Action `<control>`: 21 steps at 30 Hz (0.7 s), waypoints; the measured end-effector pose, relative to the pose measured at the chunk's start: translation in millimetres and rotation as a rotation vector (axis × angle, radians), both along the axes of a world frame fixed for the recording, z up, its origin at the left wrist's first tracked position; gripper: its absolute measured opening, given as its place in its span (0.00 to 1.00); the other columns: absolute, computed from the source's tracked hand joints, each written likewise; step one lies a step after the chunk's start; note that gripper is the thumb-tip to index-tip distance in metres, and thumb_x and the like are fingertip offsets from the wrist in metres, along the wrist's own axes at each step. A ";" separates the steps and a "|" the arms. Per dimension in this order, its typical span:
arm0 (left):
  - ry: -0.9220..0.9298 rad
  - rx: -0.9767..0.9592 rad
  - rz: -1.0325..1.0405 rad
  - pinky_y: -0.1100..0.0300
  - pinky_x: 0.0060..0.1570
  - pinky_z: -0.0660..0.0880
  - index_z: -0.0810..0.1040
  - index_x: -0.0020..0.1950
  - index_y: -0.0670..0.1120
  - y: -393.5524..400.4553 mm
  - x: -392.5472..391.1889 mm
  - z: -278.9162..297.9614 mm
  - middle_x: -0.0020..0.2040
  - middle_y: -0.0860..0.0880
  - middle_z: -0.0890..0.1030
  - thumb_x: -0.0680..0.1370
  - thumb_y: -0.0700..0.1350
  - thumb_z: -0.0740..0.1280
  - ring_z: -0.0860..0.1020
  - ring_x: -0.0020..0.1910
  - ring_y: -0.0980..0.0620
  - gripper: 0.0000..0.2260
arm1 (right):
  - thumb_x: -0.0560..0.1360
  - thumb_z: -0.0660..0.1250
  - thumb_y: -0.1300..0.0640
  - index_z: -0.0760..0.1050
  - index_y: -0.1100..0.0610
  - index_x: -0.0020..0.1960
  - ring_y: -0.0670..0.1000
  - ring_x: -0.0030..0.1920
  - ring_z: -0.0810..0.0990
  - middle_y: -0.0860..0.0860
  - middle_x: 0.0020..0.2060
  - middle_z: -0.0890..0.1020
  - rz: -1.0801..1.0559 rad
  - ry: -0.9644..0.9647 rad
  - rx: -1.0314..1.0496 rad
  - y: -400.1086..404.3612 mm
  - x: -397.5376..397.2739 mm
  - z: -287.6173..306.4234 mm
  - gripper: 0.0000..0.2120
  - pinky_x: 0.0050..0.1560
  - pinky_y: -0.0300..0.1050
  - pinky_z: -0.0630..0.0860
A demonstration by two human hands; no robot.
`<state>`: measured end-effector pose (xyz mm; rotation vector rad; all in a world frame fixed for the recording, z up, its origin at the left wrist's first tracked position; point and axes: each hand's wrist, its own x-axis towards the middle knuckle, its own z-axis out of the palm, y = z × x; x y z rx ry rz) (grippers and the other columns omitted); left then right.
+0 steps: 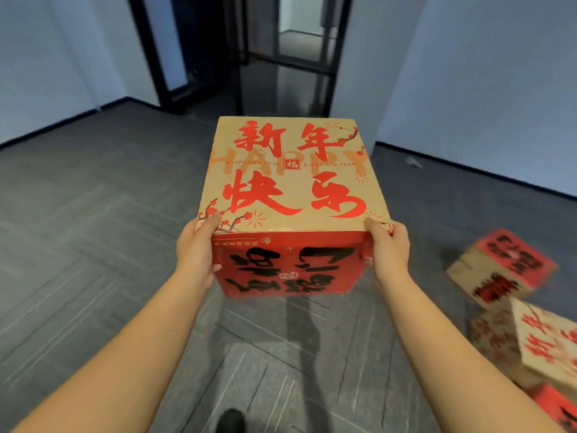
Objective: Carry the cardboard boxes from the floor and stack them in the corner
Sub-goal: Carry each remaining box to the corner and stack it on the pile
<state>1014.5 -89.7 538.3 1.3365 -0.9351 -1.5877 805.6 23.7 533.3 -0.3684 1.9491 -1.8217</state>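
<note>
Bare office: carpet tiles (93, 260), glass partitions (175, 51)

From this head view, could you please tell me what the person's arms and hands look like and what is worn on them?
Both forearms are bare with no sleeves in view. The left hand and right hand wear no gloves, and I see no rings, watch or bracelet.

Ahead and to the left the grey floor (93, 245) lies bare up to the walls and the dark glass door (281, 73). On the right, two blurred boxes (505, 270) lie near the right hand (388, 251), crowding that side.
</note>
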 end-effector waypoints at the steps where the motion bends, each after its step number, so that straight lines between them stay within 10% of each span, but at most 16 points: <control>1: 0.002 0.000 0.048 0.57 0.39 0.68 0.71 0.55 0.52 -3.3 18.3 3.2 0.41 0.57 0.77 0.78 0.51 0.63 0.75 0.39 0.59 0.08 | 0.76 0.64 0.56 0.66 0.55 0.53 0.52 0.52 0.75 0.47 0.44 0.74 0.056 0.000 -0.003 -14.8 12.3 2.9 0.09 0.58 0.58 0.75; 21: 0.008 -0.124 0.654 0.59 0.34 0.68 0.72 0.47 0.50 -184.9 359.7 63.5 0.39 0.55 0.75 0.79 0.47 0.61 0.73 0.36 0.58 0.03 | 0.75 0.63 0.59 0.65 0.57 0.53 0.48 0.42 0.73 0.48 0.41 0.73 0.656 -0.055 -0.134 -347.1 341.9 48.0 0.09 0.41 0.45 0.71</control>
